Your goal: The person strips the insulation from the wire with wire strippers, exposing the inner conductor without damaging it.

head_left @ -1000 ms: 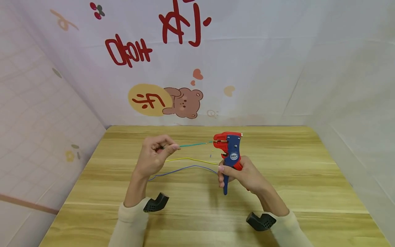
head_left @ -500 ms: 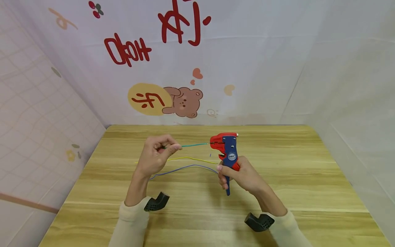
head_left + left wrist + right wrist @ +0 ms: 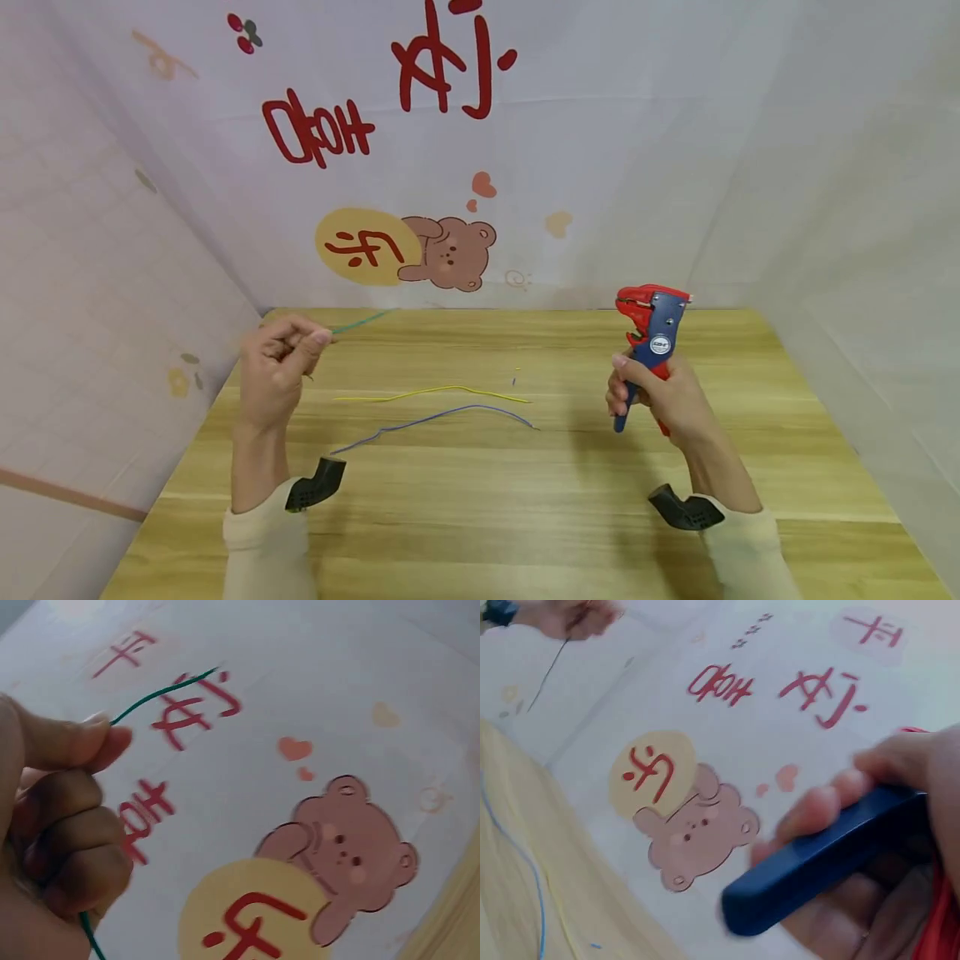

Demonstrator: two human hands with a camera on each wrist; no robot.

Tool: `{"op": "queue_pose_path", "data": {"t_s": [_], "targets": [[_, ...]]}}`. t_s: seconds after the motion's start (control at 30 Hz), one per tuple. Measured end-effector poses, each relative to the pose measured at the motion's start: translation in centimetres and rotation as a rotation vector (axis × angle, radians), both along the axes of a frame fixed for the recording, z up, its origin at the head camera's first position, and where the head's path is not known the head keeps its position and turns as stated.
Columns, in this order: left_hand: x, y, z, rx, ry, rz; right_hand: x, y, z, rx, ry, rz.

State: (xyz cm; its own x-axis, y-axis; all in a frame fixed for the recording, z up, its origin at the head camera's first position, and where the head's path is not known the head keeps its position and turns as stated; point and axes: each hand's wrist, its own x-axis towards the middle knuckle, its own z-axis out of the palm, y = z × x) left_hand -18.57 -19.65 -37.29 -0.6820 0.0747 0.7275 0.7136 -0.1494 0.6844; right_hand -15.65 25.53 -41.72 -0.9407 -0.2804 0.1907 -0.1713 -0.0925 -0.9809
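Between thumb and forefinger, my left hand (image 3: 276, 367) pinches a thin green wire (image 3: 161, 691). One length of it sticks out past the fingertips, and its other part hangs below the curled fingers in the left wrist view. My right hand (image 3: 667, 398) grips a red and blue wire stripper (image 3: 654, 337) by its handles, holding it upright above the table's right side. Nothing shows in the tool's mouth. On the table between the hands lie a yellow wire (image 3: 442, 389) and, nearer me, a blue wire (image 3: 435, 417).
Tiny blue (image 3: 513, 381) and yellow scraps (image 3: 517, 368) lie on the wooden table (image 3: 465, 517) behind the wires. A printed white backdrop (image 3: 615, 150) rises at the table's back edge, with cloth walls on both sides.
The hands have drawn apart: the left moved left with the green wire, the right moved right and up with the wire stripper. The wire's end has left the stripper's mouth.
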Motion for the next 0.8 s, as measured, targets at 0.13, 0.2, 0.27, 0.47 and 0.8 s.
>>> {"op": "queue_pose_path", "data": {"t_s": [0.13, 0.2, 0.27, 0.47, 0.8], "targets": [[0.0, 1.7, -0.3, -0.336, -0.155, 0.012, 0.4, 0.7, 0.1, 0.102, -0.059, 0.0], [0.0, 2.6, -0.5, -0.46, -0.242, 0.019, 0.2, 0.8, 0.0, 0.142, -0.112, -0.018], [0.1, 3.1, -0.8, -0.549, -0.328, 0.022, 0.0, 1.0, 0.0, 0.169, -0.161, -0.047], [0.0, 4.4, -1.1, -0.675, -0.456, 0.0, -0.5, 2.1, 0.0, 0.191, -0.238, -0.101], [0.2, 6.8, -4.1, -0.821, -0.439, 0.046, -1.0, 3.4, -0.6, 0.201, -0.265, -0.079]]}}
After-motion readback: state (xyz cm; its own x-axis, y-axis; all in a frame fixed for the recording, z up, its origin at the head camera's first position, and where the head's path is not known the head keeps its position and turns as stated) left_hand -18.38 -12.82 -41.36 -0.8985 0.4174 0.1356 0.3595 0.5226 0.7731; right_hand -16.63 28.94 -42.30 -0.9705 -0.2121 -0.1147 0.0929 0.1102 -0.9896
